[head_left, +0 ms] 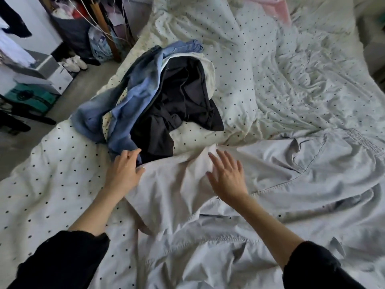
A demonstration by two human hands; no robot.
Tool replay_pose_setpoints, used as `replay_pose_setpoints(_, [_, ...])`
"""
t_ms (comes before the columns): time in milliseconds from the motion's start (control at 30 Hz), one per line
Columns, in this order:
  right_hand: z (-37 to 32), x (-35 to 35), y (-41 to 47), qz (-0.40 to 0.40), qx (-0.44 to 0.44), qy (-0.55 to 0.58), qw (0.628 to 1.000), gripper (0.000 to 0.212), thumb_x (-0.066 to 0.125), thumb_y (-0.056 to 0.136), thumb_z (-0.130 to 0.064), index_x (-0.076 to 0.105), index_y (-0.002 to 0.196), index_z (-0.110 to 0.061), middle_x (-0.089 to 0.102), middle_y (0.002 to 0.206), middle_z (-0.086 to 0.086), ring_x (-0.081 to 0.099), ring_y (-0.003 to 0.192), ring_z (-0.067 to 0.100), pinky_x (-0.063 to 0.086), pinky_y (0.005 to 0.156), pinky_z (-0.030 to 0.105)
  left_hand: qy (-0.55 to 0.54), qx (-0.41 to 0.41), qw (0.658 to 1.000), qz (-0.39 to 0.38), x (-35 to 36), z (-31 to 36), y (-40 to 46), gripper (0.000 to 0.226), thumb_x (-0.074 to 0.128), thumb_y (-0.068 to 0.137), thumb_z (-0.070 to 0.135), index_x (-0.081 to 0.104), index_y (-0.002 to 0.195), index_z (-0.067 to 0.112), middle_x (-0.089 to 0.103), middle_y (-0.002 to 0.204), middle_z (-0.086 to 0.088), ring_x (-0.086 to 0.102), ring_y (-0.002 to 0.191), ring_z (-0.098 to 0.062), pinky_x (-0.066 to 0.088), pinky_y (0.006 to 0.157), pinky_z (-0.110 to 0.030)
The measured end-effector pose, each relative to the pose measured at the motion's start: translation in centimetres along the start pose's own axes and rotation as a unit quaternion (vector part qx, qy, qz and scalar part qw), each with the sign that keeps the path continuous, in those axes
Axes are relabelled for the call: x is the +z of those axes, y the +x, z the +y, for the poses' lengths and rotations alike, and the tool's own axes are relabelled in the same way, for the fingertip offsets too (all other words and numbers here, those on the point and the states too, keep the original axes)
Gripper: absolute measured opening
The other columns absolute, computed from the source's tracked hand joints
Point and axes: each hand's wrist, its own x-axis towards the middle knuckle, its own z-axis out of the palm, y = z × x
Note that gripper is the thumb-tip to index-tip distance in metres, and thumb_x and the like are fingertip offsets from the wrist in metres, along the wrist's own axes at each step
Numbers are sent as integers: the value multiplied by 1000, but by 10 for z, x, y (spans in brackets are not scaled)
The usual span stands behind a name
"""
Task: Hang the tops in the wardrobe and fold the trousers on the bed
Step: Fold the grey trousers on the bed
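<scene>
Pale grey trousers [260,195] lie spread across the near part of the bed, their elastic waistband at the right edge. My left hand [125,170] rests at the left edge of one trouser leg, fingers lightly bent, thumb on the cloth. My right hand [227,176] lies flat on the same leg with its fingers spread. Just beyond my hands sits a heap of clothes: blue denim [129,97], a black garment [181,101] and a white piece [209,69] under them.
The bed carries a rumpled white duvet with small dark dots [270,59]. A pink item [277,7] lies at the far side. On the left, the floor holds boxes [41,74], white shoes [75,62] and bags [100,44].
</scene>
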Motion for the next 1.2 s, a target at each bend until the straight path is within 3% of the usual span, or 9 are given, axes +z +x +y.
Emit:
replay_pose_setpoints(200, [-8,72,-54,-80,-19,-57,995,67,32,96,-55,-4,149,-36,-17,157,-3,-28,138,20,-18,110,51,-147,-197,969,16,44,-11,-43,72,73,78,35,39,133,4,40,131,-19,43,118,-38,42,87,-47])
replay_pose_setpoints(300, [-12,86,-61,-90,-45,-71,992,66,32,95,-55,3,150,-34,-17,156,-1,-29,135,22,-19,109,52,-178,-216,960,30,51,-13,-50,32,60,87,23,53,110,3,55,110,-19,53,101,-38,42,76,-42])
replay_pose_setpoints(367, [-16,91,-65,-94,-79,-77,989,65,35,95,-53,8,151,-33,-12,158,0,-22,140,24,-20,108,54,-165,-216,959,75,46,-22,-47,19,52,92,18,58,101,2,60,101,-20,55,93,-37,39,71,-39])
replay_pose_setpoints(533, [-22,104,-74,-150,-115,-87,978,68,36,95,-53,1,150,-35,-22,155,-3,-24,142,22,-20,108,54,-199,-201,947,154,22,-45,-31,23,49,93,13,61,111,2,60,109,-21,54,100,-39,43,82,-44])
replay_pose_setpoints(733, [-30,115,-78,-186,-123,-39,974,68,40,95,-49,4,151,-32,-30,149,-6,-27,139,19,-8,115,48,-324,-253,911,34,53,-42,-52,57,66,85,31,41,127,1,56,121,-19,56,107,-33,46,92,-44])
replay_pose_setpoints(800, [-29,115,-80,-182,-137,-14,974,66,41,96,-45,8,151,-30,-21,155,-5,-25,140,16,-4,116,44,-326,-268,905,50,64,-39,-65,64,68,84,28,37,132,0,48,128,-18,51,114,-32,44,94,-42])
replay_pose_setpoints(900, [-26,111,-82,-150,-145,25,978,61,45,97,-33,16,150,-26,-6,159,0,-10,146,17,2,118,42,-254,-213,926,182,67,-25,-83,41,65,85,9,47,118,-5,49,113,-22,48,106,-36,40,85,-38])
replay_pose_setpoints(967, [-23,106,-85,-118,-135,58,982,58,47,96,-23,23,149,-23,7,158,5,3,147,21,7,119,40,-233,-145,935,224,69,-8,-96,27,59,83,-4,51,108,-7,52,102,-23,49,99,-37,40,82,-39])
replay_pose_setpoints(1200, [20,85,-124,6,-83,58,995,47,58,83,1,55,129,-7,42,144,19,37,134,38,18,109,56,-240,4,955,174,95,73,-146,29,56,76,-17,58,103,-7,58,98,-20,57,91,-38,46,82,-42])
